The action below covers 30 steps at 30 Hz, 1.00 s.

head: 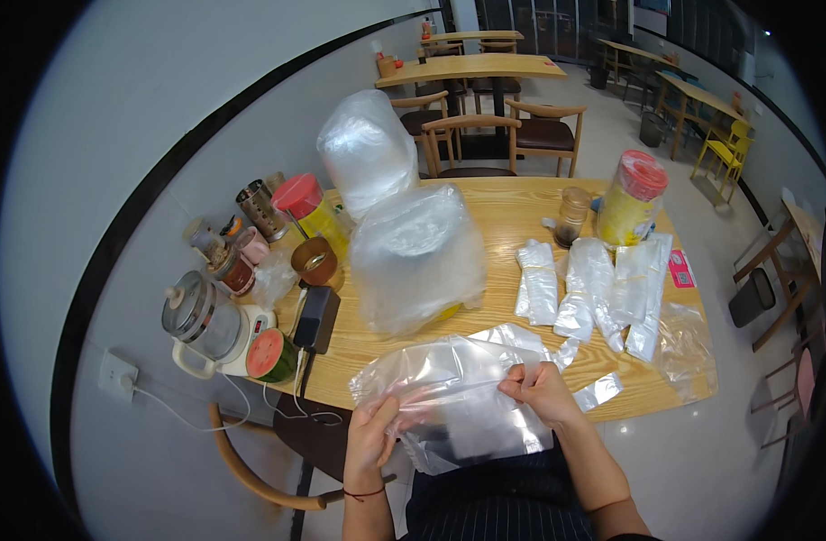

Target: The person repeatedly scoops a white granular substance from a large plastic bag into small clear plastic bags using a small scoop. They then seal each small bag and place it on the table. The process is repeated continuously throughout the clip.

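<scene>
A clear plastic bag is stretched between my two hands at the near edge of the wooden table. My left hand grips its left side, and some fingers show through the film. My right hand pinches the bag's right part between thumb and fingers. Beyond it stands a large stack wrapped in clear plastic; its contents are hard to make out. Bundles of folded plastic bags lie to the right, some held by bands. A loose plastic strip rests near my right wrist.
At left are a glass kettle, a cut watermelon, a black power adapter with cables, a brown cup and several jars. A red-lidded container stands far right by a glass jar. A chair sits lower left.
</scene>
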Motion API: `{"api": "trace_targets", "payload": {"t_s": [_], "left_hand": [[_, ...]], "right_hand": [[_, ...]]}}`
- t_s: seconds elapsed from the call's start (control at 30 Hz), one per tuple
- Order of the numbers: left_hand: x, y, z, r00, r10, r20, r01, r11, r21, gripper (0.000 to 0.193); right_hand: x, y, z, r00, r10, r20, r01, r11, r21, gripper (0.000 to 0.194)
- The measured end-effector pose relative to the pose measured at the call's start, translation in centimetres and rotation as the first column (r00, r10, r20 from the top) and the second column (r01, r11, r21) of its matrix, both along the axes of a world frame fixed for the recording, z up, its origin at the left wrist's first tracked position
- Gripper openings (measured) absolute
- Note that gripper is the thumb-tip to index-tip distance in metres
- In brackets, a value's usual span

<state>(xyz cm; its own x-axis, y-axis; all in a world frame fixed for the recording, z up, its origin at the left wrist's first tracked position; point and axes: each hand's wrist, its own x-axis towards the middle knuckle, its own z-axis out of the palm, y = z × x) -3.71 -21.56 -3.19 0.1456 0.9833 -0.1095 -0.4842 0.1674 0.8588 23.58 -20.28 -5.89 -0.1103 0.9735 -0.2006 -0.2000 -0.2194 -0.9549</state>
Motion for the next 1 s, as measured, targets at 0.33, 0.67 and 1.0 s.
{"api": "trace_targets", "payload": {"t_s": [0.33, 0.67, 1.0], "left_hand": [[2.7, -1.1, 2.6, 0.798, 0.397, -0.453, -0.179, 0.874, 0.452, 0.014], [5.5, -0.2, -0.2, 0.947, 0.024, -0.321, 0.069, 0.959, 0.274, 0.002], [-5.1, 2.5, -1.8, 0.658, -0.152, 0.738, 0.119, 0.988, 0.098, 0.021]], "right_hand": [[-2.9, -0.7, 1.3, 0.973, -0.049, -0.224, 0.026, 0.994, -0.102, 0.017], [-4.2, -1.0, 0.6, 0.767, 0.126, -0.629, -0.258, 0.958, -0.124, 0.015], [2.3, 2.1, 3.6, 0.459, 0.162, -0.874, -0.195, 0.978, 0.079, 0.015]]}}
